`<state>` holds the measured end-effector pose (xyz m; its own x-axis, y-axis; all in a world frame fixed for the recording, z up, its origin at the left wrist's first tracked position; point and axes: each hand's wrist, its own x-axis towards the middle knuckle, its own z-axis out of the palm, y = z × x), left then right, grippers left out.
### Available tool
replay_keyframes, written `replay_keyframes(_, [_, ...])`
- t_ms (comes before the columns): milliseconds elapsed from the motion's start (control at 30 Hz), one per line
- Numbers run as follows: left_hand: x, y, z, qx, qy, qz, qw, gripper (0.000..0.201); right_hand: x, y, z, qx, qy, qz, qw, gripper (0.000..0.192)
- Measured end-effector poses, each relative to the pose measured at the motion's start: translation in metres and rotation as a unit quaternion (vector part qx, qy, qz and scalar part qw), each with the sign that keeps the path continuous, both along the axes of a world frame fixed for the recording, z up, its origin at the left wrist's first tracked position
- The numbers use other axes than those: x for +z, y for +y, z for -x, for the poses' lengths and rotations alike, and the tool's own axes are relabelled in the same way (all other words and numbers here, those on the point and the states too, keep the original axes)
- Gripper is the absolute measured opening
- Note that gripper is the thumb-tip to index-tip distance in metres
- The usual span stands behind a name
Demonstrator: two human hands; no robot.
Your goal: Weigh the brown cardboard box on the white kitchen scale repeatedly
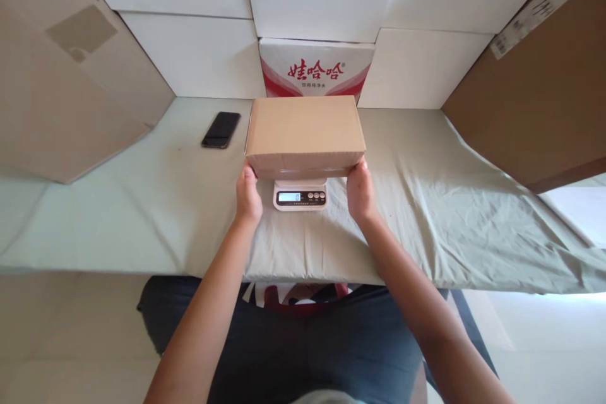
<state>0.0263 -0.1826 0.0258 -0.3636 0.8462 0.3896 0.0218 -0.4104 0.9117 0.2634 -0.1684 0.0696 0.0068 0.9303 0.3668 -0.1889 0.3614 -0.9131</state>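
A plain brown cardboard box [305,126] is gripped at its two near lower corners. My left hand [249,192] is closed on its left corner, thumb on the near side and the other fingers hidden. At the right corner my right hand [360,189] closes on it in the same way. Below the box sits a white digital kitchen scale [300,196], its lit display reading 0. The box covers the scale's weighing plate almost wholly, and I cannot tell whether they touch.
A black smartphone [221,130] lies left of the box on the pale green cloth [142,202]. White cartons [416,66] and a red-and-white carton [315,66] wall off the back. Large brown cartons stand at the left [61,95] and right [525,76].
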Motion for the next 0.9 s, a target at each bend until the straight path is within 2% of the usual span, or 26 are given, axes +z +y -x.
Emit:
replay_keyframes(200, [-0.0035, 0.0006, 0.004, 0.002, -0.007, 0.0, 1.0, 0.074, -0.0038, -0.0024, 0.0012, 0.015, 0.019, 0.011, 1.0, 0.06])
replay_keyframes(367, [-0.0026, 0.0017, 0.0034, 0.001, -0.022, 0.005, 1.0, 0.079, -0.0068, -0.0002, -0.0012, 0.014, 0.005, 0.013, 1.0, 0.065])
replay_keyframes(500, [-0.0007, 0.0032, 0.0015, -0.002, -0.04, 0.015, 0.999, 0.081, -0.0078, 0.0019, -0.0012, 0.021, 0.02, 0.006, 1.0, 0.062])
replay_keyframes(900, [0.0005, 0.0023, 0.0012, -0.017, -0.024, 0.012, 0.999, 0.081, -0.0106, 0.0048, 0.0012, -0.005, 0.024, 0.051, 0.998, 0.066])
